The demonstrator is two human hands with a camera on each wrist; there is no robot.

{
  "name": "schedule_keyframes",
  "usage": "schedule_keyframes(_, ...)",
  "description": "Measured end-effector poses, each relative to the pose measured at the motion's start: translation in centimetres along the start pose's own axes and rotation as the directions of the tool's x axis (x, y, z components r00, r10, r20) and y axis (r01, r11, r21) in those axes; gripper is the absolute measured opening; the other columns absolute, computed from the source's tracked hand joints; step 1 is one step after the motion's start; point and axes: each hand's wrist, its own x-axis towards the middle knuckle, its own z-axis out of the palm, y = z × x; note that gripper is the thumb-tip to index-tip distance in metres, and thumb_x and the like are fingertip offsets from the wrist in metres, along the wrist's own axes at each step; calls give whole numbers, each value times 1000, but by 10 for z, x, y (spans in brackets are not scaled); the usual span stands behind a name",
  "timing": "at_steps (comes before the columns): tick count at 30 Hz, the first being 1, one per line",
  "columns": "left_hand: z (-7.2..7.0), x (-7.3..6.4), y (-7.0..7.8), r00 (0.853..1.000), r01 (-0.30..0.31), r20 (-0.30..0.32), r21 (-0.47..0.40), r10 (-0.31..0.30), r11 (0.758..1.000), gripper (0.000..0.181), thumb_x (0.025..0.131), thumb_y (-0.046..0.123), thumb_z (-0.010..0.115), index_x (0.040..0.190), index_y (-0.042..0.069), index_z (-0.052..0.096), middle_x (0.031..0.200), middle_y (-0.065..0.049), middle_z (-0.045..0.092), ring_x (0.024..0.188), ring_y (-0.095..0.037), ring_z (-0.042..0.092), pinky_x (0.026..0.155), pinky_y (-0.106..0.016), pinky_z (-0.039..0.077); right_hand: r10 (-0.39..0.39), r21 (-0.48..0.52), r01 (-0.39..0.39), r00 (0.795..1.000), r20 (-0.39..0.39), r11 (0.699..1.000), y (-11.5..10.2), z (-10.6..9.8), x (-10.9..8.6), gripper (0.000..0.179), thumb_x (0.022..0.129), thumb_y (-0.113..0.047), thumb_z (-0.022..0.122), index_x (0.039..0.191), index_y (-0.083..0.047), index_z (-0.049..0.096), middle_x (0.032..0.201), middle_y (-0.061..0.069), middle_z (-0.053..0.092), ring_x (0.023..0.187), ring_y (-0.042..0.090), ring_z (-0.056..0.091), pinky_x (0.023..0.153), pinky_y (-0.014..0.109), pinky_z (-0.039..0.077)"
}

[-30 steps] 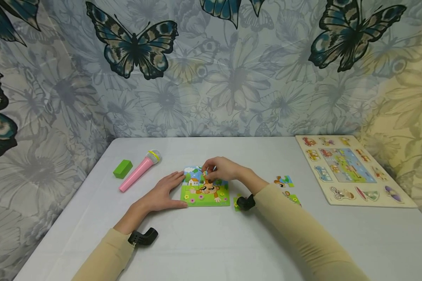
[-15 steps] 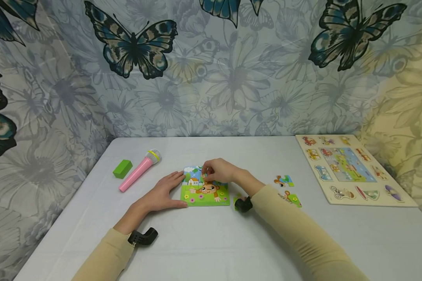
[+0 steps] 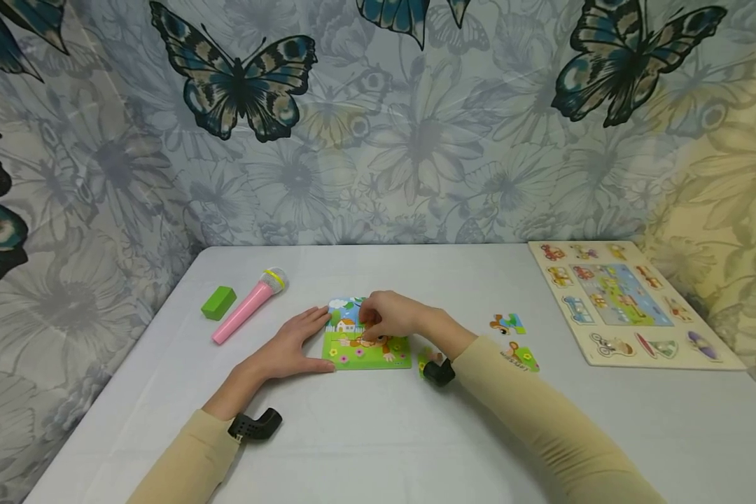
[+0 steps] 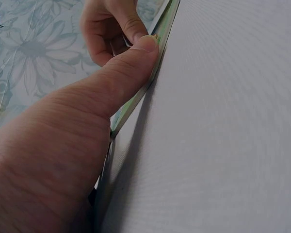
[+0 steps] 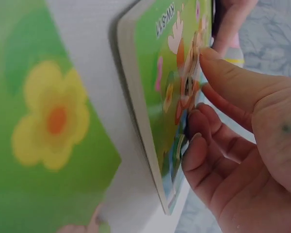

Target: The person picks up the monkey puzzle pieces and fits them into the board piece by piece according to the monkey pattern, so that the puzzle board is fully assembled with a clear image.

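Note:
A square jigsaw board (image 3: 365,359) with a cartoon monkey, a house and flowers lies mid-table. Flat along its left side rests my left hand (image 3: 292,350), fingers straight at the upper corner and thumb at the lower one; the left thumb (image 4: 131,63) lies on the board's edge. Over the upper middle, my right hand (image 3: 393,315) has curled fingers and pinches a puzzle piece (image 5: 178,145), which sits slightly raised at the picture's surface. The right thumb (image 5: 228,73) reaches the monkey's face. In the head view this hand hides the piece and part of the monkey.
Loose puzzle pieces lie right of the board: a blue one (image 3: 509,323), a green one (image 3: 524,357) and another (image 3: 425,355) partly behind the right wrist's camera. A pink toy microphone (image 3: 248,308) and green block (image 3: 218,303) lie left. A larger picture board (image 3: 617,353) lies far right.
My right hand has moved slightly down over the board, from beside the monkey's head onto its face, covering more of it. My left hand stays in place.

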Motion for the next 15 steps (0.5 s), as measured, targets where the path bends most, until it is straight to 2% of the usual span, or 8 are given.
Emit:
schedule_keyframes(7, 1, 0, 0, 1000, -8, -4, -8, 8, 1000, 101, 81, 53, 81, 156, 3, 36, 164, -9, 27, 152, -34, 16, 118, -59, 16, 22, -7, -22, 1000, 10, 1000, -3, 1, 0, 20, 92, -21, 78, 106, -10, 70, 96, -1, 56, 86, 13, 54, 80, 25, 49)
schedule_keyframes(15, 0, 0, 0, 1000, -8, -7, 3, 9, 1000, 101, 81, 54, 80, 156, 3, 36, 164, -10, 27, 151, -34, 16, 118, -59, 16, -21, 20, 21, 1000, -17, 1000, 0, -7, -8, 26, 91, -22, 79, 111, -8, 70, 100, 1, 61, 87, 13, 57, 81, 27, 51)
